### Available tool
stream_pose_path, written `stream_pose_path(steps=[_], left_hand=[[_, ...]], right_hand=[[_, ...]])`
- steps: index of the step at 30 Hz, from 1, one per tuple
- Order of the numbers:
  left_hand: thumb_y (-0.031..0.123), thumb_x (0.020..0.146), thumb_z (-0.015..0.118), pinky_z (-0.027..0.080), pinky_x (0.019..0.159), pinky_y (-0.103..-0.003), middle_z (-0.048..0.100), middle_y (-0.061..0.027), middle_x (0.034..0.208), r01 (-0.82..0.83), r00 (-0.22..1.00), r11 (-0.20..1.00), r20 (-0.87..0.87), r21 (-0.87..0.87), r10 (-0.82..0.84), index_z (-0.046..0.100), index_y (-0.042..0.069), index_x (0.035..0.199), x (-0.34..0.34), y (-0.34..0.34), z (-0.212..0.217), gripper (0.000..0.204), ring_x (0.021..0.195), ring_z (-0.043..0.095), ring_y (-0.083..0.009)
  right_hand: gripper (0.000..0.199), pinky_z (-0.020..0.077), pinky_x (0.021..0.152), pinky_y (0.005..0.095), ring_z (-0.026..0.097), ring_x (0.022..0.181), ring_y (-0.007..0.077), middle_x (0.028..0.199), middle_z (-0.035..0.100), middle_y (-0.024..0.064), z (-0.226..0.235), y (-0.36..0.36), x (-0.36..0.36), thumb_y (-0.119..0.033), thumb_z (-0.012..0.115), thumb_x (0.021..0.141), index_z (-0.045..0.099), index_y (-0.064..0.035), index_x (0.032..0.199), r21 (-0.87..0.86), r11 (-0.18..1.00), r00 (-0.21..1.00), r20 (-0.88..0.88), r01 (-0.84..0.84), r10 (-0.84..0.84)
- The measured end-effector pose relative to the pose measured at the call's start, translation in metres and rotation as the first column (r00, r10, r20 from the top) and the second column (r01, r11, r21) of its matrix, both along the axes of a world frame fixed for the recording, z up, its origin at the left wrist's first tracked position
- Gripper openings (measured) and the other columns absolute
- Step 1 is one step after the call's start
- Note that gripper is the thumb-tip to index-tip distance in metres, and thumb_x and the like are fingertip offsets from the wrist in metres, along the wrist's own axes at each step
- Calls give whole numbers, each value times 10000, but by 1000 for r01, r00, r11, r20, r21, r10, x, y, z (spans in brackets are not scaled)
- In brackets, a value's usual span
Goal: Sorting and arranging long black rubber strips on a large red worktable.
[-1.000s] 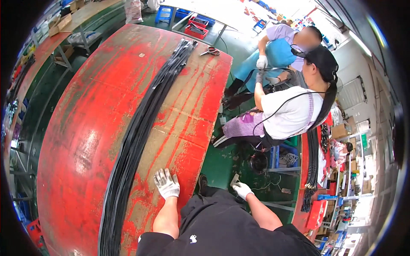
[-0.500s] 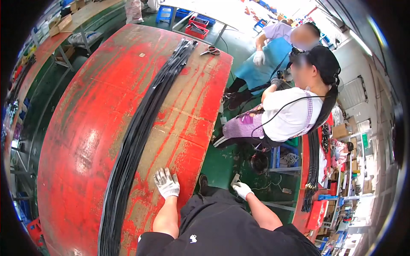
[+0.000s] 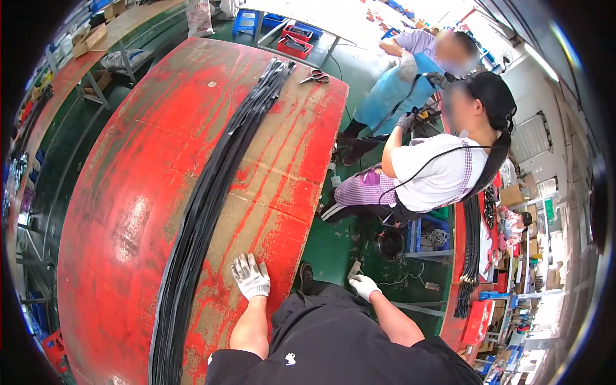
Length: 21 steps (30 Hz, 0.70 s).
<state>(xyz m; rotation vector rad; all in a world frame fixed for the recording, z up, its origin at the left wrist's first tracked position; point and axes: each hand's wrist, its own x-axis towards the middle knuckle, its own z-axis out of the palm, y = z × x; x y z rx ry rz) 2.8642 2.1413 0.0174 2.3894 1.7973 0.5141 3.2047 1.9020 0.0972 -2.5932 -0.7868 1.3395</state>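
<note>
Head: left hand splayed, empty, strips beside, scissors beyond; right hand: hold unclear.

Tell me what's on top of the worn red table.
Long black strips, scissors and your gloved left hand rest on the table; the surface beneath the strips can't be seen.

Co-worker in pale lavender top and blue apron: white-gloved hand now raised, arm bent, up near the chest; half a second ago it hangs lower, over the apron front. Co-worker in white T-shirt and black cap: grey-gloved hand lower and farther left than then. Thin black strap slants down across the apron; a second ago, looped sideways between the two.
</note>
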Motion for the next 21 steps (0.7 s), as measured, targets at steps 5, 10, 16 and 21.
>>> stream_pose_path(steps=[5, 10, 16, 21], left_hand=[[381, 959, 667, 263, 1262, -577, 459, -181, 1559, -2, 1000, 1000, -6, -6, 2, 518, 106, 1453, 1, -2, 1, 585, 1487, 391, -398], [385, 962, 662, 258, 1266, -576, 463, -182, 1559, -5, 1000, 1000, -2, -7, 5, 524, 104, 1452, 1, -2, -1, 582, 1496, 381, -401], [381, 962, 659, 251, 1274, -571, 471, -191, 1557, -4, 1000, 1000, -5, -14, 4, 544, 98, 1437, 1, -2, -1, 565, 1494, 386, -397], [379, 963, 656, 250, 1274, -571, 477, -196, 1553, 8, 1000, 1000, 4, 2, -8, 545, 99, 1441, 0, -1, -2, 566, 1492, 393, -393]], right_hand=[[459, 524, 1006, 374, 691, 1164, 274, 1272, 737, 156, -4, -1, 1, -351, 636, 1010, 694, -33, 1335, -1, 999, 998, 42, -47, 47], [490, 482, 1097, 417, 636, 1290, 351, 1333, 709, 194, 5, 5, -2, -408, 594, 1001, 706, -41, 1306, -23, 999, 999, 10, -31, 31], [485, 480, 1102, 415, 636, 1291, 347, 1338, 708, 189, 10, 5, -1, -406, 594, 1000, 709, -49, 1308, -6, 998, 997, 45, -55, 55], [505, 501, 1065, 396, 661, 1250, 324, 1333, 708, 182, 9, 4, -1, -400, 615, 1008, 694, -31, 1343, -18, 997, 996, 54, -69, 70]])
